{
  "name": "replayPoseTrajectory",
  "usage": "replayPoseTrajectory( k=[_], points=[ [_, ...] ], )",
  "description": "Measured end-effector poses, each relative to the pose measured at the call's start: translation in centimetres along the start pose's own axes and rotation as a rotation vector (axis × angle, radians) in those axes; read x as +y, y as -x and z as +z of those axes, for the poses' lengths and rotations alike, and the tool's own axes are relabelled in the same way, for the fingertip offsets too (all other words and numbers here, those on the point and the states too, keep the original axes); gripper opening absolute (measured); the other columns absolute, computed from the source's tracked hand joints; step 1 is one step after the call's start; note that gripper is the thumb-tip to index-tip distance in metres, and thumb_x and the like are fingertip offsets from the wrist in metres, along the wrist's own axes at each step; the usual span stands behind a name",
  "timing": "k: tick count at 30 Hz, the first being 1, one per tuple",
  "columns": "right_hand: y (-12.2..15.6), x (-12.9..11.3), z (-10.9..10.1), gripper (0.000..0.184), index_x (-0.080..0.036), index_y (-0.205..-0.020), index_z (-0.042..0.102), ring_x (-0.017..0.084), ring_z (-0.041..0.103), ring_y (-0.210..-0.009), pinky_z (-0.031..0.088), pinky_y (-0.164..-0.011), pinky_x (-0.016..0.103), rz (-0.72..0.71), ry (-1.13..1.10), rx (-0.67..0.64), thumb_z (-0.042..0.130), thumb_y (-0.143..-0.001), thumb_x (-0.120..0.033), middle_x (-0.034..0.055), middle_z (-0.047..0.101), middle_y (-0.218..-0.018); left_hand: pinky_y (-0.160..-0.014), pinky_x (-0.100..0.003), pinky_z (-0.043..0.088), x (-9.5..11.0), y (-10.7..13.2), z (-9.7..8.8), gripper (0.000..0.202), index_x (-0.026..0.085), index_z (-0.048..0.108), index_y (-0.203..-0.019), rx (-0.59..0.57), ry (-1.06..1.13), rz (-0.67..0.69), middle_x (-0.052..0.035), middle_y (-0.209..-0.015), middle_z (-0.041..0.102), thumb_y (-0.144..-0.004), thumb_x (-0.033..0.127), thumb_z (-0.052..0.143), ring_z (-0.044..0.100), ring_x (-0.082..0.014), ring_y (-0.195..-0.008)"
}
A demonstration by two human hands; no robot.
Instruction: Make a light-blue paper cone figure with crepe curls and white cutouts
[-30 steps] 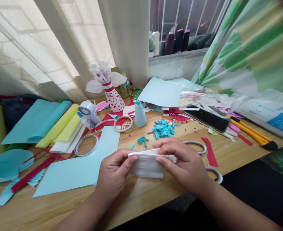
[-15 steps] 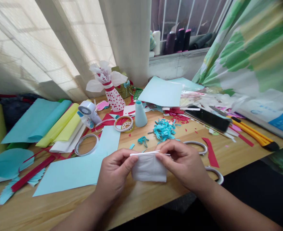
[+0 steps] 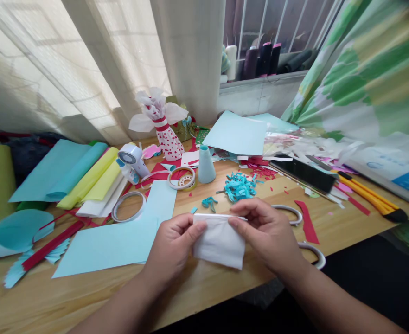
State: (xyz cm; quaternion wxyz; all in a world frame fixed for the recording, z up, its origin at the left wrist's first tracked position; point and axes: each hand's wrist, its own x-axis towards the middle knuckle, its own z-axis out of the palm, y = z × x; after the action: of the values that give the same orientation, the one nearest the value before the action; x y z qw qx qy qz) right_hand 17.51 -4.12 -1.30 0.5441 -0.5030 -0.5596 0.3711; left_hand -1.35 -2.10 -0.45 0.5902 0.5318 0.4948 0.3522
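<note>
A small sheet of thin white crepe or tissue paper [image 3: 219, 243] hangs between my hands near the front of the table, a narrow fold or roll along its top edge. My left hand [image 3: 176, 241] is closed, pinching the upper left corner between thumb and fingers. With thumb and forefinger, my right hand [image 3: 263, 232] pinches the upper right corner. Just beyond the hands lie a heap of shredded turquoise paper [image 3: 239, 187] and a smaller tuft of strips [image 3: 209, 202]. Behind them a light-blue paper cone [image 3: 206, 164] stands upright.
Tape rolls [image 3: 128, 207], light-blue card [image 3: 107, 248] and rolled coloured paper [image 3: 75, 174] lie to the left. A wrapped polka-dot cone [image 3: 169, 144] stands at the back. On the right are scissors [image 3: 312, 255], a phone [image 3: 305, 174] and a yellow utility knife [image 3: 367, 192]. The table's front edge slants below my hands.
The white paper's lower edge now hangs tilted and more of the sheet shows under the fold. Both hands keep their pinch. The whole view has shifted slightly.
</note>
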Motion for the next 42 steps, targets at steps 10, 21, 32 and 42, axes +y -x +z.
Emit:
replayPoseTrajectory(
  k=[10,21,32,42],
  points=[
    [0.7,-1.2,-0.1,0.014,-0.019,-0.067,0.064,0.013,0.059,-0.059,0.044,-0.055,0.023,-0.089,0.294,-0.282,0.061,-0.080,-0.023,-0.0007,0.065,-0.064,-0.050,-0.019,0.034,1.1,0.5,0.4,0.025,0.014,0.067,-0.068,-0.188,-0.180,-0.056,0.0003,-0.059,0.058,-0.073,0.039,0.065,0.047,-0.0112,-0.054],
    [1.4,-1.8,-0.4,0.006,-0.018,-0.075,0.068,0.014,0.058,-0.062,0.045,-0.059,0.025,-0.033,0.193,-0.166,0.064,-0.076,-0.022,0.0008,0.064,-0.067,-0.047,-0.018,0.025,1.2,0.6,0.3,0.025,0.013,0.061,-0.055,-0.321,-0.281,-0.048,0.0046,-0.051,0.047,-0.073,0.030,0.064,0.037,-0.0076,-0.050],
    [2.5,0.2,-1.0,0.018,-0.018,-0.086,0.064,0.015,0.060,-0.067,0.050,-0.063,0.028,-0.036,0.102,0.052,0.053,-0.085,-0.032,0.0025,0.064,-0.073,-0.060,-0.027,0.048,0.0,0.5,0.9,0.031,0.008,0.065,-0.088,-0.210,0.320,-0.229,-0.0092,-0.073,0.069,-0.068,0.030,0.074,0.062,-0.0170,-0.063],
    [3.2,1.7,-9.4,0.054,-0.018,-0.125,0.053,0.026,0.050,-0.113,0.042,-0.095,0.043,-0.196,0.982,-0.480,0.051,-0.071,-0.007,0.0135,0.057,-0.120,-0.051,-0.024,0.051,1.0,0.9,0.3,0.022,0.012,0.063,-0.084,-0.187,0.320,-0.289,-0.0058,-0.067,0.070,-0.069,0.024,0.073,0.064,-0.0155,-0.055]
  ],
)
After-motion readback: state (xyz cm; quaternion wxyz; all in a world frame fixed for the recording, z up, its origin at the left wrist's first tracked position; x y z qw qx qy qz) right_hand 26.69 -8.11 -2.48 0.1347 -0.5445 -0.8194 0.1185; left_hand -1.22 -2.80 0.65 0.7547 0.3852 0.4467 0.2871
